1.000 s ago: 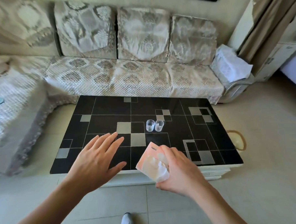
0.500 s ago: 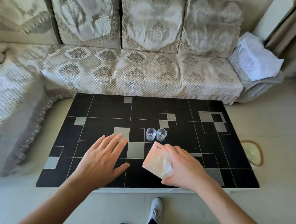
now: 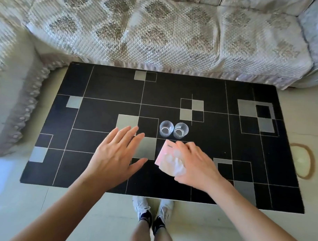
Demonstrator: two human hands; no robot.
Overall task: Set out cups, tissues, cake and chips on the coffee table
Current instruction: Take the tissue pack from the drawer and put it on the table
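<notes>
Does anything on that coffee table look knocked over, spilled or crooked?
Nothing stands out. The two clear cups stand upright side by side on the coffee table, and the right hand holds the pink tissue pack.

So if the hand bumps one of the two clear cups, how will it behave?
The clear cups look small and thin-walled, so probably light and likely to slide on the glossy coffee table. They stand upright and empty, so one might tip, then roll.
</notes>
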